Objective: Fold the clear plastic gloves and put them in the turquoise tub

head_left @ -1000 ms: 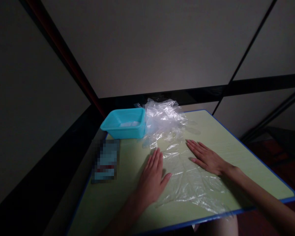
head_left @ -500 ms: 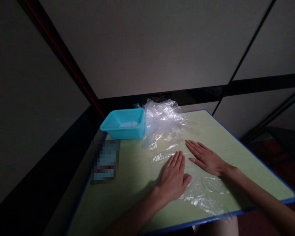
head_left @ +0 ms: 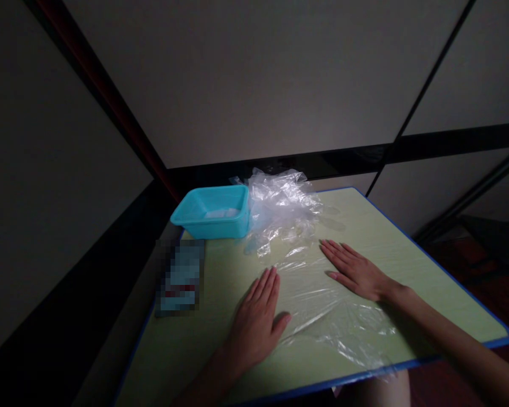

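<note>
A clear plastic sheet (head_left: pixel 322 308) lies spread on the pale green table (head_left: pixel 407 265). My left hand (head_left: pixel 257 322) rests flat at the sheet's left edge, fingers stretched out and close together. My right hand (head_left: pixel 354 271) lies flat on the sheet's upper right part, fingers extended, pointing left. Neither hand grips anything. A heap of crumpled clear plastic (head_left: pixel 282 203) sits beyond the sheet at the table's far side.
A turquoise plastic tub (head_left: pixel 214 213) stands at the far left corner next to the heap. A blurred flat object (head_left: pixel 180 277) lies at the table's left edge. The table has a blue rim (head_left: pixel 365 376). Dark walls and frames surround it.
My left hand slid right across the sheet to beside the right hand, then back left and nearer to me. The right hand has stayed in place.
</note>
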Tool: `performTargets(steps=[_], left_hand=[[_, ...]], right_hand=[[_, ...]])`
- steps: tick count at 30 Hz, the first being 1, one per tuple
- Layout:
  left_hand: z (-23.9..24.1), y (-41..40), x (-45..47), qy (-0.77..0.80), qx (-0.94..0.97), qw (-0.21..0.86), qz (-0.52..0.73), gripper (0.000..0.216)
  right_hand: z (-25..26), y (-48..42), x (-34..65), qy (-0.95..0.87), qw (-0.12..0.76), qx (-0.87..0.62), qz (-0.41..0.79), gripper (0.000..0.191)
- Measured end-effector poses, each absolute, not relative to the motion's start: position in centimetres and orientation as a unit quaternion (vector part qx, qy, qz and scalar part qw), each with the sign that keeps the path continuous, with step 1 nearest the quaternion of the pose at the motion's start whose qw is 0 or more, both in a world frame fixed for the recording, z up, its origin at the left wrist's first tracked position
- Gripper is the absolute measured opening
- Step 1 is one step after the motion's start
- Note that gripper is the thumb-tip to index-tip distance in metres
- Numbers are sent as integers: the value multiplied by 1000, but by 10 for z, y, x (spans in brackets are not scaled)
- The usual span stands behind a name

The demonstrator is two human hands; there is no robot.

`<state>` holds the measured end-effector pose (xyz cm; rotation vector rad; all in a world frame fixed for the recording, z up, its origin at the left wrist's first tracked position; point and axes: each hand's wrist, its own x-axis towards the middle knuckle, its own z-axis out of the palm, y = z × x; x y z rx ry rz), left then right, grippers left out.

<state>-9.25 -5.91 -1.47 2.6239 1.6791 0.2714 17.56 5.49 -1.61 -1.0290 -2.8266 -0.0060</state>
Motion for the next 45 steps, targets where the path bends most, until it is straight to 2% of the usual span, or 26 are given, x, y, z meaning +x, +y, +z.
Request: performTargets(steps=[24,37,45], left_hand=[[-10,-81,-123,544,835,30,75,71],[-13,-73,-114,544,835,19,75,70],[-14,-73,-112,548,830,28,106,74]], right_hand=[[-17,36,143,-935,83,-343,-32,65],[-16,43,152,-938,68,-338,-34,65],[-26,46,172,-915,90,-391,-48,65]])
